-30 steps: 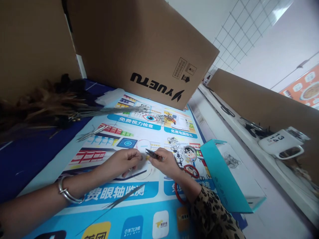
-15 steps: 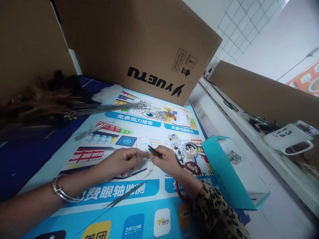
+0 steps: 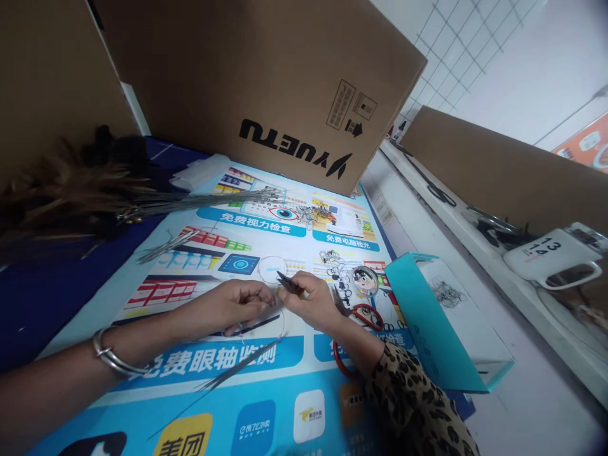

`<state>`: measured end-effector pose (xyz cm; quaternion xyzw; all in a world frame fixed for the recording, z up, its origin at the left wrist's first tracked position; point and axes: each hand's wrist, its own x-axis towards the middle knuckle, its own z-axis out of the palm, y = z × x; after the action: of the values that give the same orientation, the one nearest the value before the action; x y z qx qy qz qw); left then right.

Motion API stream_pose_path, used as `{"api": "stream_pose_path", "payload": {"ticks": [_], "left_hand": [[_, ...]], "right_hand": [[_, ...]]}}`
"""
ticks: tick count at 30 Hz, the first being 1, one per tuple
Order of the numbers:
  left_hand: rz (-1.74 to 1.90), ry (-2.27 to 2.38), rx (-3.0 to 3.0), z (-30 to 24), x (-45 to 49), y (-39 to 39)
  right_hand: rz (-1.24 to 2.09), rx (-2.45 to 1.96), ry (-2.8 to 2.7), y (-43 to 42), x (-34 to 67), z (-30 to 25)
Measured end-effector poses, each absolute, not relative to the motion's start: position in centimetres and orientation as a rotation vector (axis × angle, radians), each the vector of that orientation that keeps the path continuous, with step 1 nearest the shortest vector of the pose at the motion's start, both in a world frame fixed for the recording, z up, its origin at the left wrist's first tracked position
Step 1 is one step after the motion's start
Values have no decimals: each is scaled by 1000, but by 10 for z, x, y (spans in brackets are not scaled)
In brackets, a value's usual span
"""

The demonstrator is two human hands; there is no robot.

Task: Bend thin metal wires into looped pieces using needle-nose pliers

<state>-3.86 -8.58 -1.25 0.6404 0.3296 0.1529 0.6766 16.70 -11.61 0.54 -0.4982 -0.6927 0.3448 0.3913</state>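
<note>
My right hand (image 3: pixel 311 304) is closed around small dark-jawed pliers (image 3: pixel 289 284), whose tips point up and to the left. Facing it, my left hand (image 3: pixel 240 304) has its fingers curled in a pinch, close to the right fingertips. What it pinches is too small to make out. A thin pale loop of thread or wire (image 3: pixel 284 325) hangs beneath the fingers. Scissors with red handles (image 3: pixel 368 316) lie beside my right wrist, partly covered by the forearm. A bundle of thin metal wires (image 3: pixel 242 365) lies in front of my left hand.
Small black rings and a round tin (image 3: pixel 365 282) lie right of my hands. A teal open box (image 3: pixel 418 310) holds tangled wire pieces (image 3: pixel 446 291). Long wire stems with brown feathery heads (image 3: pixel 61 183) lie left. A large carton (image 3: pixel 266 76) stands behind; a white mug (image 3: pixel 551 259) is on the right ledge.
My left fingers have curled in more, and a small yellowish piece between the hands is now out of sight. The right hand with the pliers has shifted slightly left. The view has tilted a little.
</note>
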Motion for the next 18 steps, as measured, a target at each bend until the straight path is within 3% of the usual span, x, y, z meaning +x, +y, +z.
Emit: {"api": "stream_pose_path", "payload": {"ticks": [18], "left_hand": [[483, 699, 1536, -20, -37, -83]], "right_hand": [[1102, -1316, -1686, -120, 165, 6]]}}
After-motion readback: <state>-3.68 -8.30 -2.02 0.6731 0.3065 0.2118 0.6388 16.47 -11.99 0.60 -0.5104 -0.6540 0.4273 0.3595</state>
